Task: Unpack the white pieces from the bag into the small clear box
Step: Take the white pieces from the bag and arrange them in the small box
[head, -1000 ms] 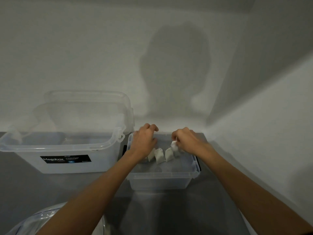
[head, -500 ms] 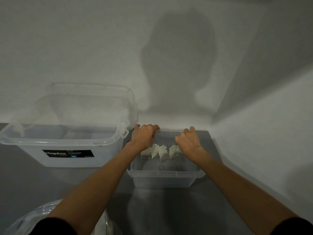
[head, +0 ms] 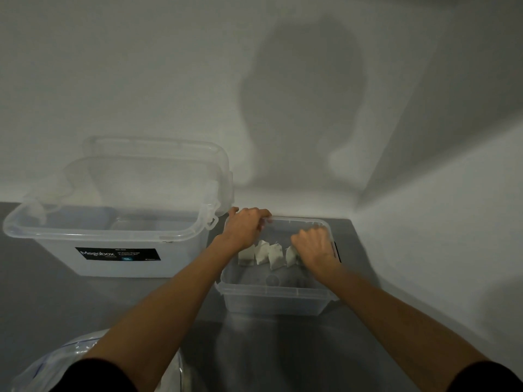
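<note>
Head view. Small clear box (head: pixel 271 291) sits on the grey table (head: pixel 283 349), close to the wall corner, just right of a larger clear box (head: pixel 113 236) with a dark label.

Left hand (head: pixel 246 230): at the box's far-left corner, thumb outside, fingers curled over the far rim, so it appears to hold the box.

Right hand (head: pixel 314 247): knuckles up, fingers curled down near the right wall. The rightmost piece touches its underside. Whether it pinches that piece cannot be told.

White pieces (head: pixel 268 254): four visible, standing in a row inside the box. The row runs left to right, from under one hand to the other, across the far half. The near half of the floor shows bare.

Bag (head: pixel 36 372): clear plastic, at the near-left edge of view, under the left forearm and well apart from both hands. Contents not readable.

Judgement: if more pieces remain, the next reach goes back and to the left. The left hand is the nearer one. New pieces would fit nearside of the row.
</note>
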Demonstrator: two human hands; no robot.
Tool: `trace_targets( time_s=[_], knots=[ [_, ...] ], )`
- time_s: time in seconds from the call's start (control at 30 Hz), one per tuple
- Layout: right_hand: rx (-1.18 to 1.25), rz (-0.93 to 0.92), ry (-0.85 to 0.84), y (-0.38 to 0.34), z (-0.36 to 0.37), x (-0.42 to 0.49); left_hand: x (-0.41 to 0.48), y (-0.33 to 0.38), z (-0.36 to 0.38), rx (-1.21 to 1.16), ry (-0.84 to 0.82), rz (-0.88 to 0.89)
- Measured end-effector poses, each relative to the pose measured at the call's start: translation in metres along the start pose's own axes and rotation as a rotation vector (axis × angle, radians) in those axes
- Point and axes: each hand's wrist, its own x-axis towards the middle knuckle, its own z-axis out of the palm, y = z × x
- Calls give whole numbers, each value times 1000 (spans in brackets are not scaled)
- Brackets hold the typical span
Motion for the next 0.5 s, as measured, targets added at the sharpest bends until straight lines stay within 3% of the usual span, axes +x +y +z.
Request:
trace_targets(
  time_s=[0.5],
  knots=[
    [50,34,31,8,-16,-10,-4,7,-13,44,-88,2]
  ],
)
